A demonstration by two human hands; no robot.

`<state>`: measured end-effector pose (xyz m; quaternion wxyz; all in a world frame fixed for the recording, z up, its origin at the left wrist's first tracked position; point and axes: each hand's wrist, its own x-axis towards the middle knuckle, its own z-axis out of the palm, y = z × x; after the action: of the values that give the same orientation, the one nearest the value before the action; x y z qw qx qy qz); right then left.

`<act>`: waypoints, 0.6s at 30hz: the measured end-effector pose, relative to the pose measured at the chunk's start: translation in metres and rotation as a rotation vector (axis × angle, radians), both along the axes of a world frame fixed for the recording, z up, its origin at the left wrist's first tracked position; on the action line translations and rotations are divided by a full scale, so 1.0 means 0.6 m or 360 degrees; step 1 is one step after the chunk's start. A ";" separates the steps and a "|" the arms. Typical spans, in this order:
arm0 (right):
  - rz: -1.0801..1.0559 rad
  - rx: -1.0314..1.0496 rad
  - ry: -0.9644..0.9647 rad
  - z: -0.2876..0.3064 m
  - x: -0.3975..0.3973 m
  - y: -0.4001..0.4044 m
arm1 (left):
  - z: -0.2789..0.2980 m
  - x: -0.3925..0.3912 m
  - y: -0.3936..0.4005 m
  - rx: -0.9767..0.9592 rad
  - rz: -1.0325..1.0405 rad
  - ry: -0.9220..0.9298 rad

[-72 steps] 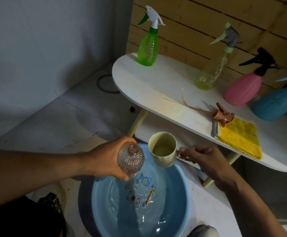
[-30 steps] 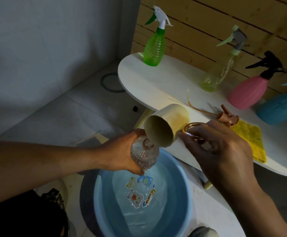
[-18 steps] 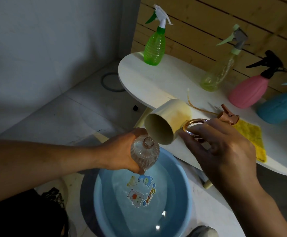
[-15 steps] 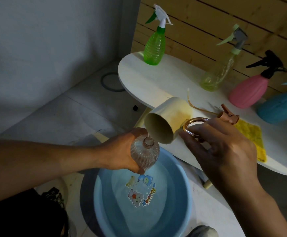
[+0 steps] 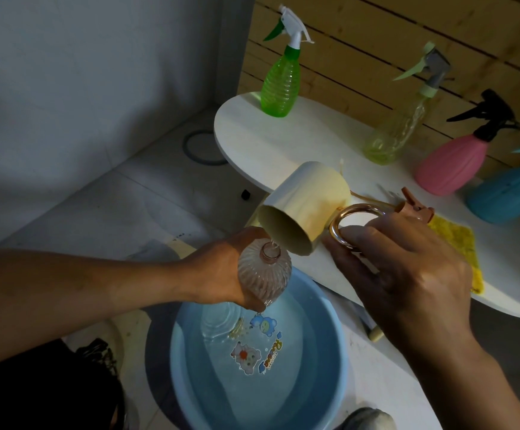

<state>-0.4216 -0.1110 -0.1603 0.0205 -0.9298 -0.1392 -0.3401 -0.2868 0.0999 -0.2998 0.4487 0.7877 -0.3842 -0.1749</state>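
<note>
My left hand [image 5: 218,271] grips a ribbed, pinkish clear bottle [image 5: 263,276] with no cap, held upright over a blue basin [image 5: 333,352] of water. My right hand [image 5: 407,268] holds a cream cup [image 5: 305,209] by its copper ring handle [image 5: 344,221]. The cup is tipped far over, its mouth just above the bottle's open neck. A thin stream of water runs from the cup's rim into the neck. The bottle's brown spray head [image 5: 413,207] with its tube lies on the white table [image 5: 283,144].
On the table stand a green spray bottle [image 5: 279,85], a clear yellowish one [image 5: 398,131], a pink one [image 5: 457,162] and a blue one [image 5: 513,193]. A yellow cloth [image 5: 457,243] lies near the table's front edge. Wooden slats back the table. The floor is pale tile.
The cup rose from beside the basin and was tipped over the bottle's neck. Since then it has tilted slightly further; the bottle has stayed in place.
</note>
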 end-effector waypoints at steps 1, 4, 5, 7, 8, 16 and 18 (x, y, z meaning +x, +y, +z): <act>0.0010 -0.0018 -0.0018 0.001 0.000 0.001 | 0.000 0.001 -0.001 -0.0009 0.0003 0.0003; 0.0037 -0.0080 -0.0069 0.002 0.000 0.003 | -0.001 0.002 -0.002 -0.0026 0.0006 0.0008; 0.0053 -0.0098 -0.0086 0.002 0.000 0.003 | -0.003 0.003 -0.002 -0.0028 0.0013 -0.0001; 0.0093 -0.0130 -0.0105 0.002 0.000 0.001 | -0.002 0.002 -0.001 -0.0035 0.0031 -0.0003; 0.0111 -0.0146 -0.0106 0.002 0.000 -0.001 | 0.000 0.001 -0.002 -0.0036 0.0038 -0.0004; 0.0020 0.0382 -0.0016 -0.005 0.005 -0.006 | 0.008 -0.002 -0.003 -0.0005 0.0069 0.0049; -0.0138 0.0896 0.0109 0.003 0.011 -0.002 | 0.012 -0.004 -0.003 0.0010 0.0093 0.0069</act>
<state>-0.4150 -0.1121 -0.1584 0.2681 -0.9035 0.0014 -0.3343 -0.2890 0.0980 -0.2926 0.4593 0.7961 -0.3505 -0.1800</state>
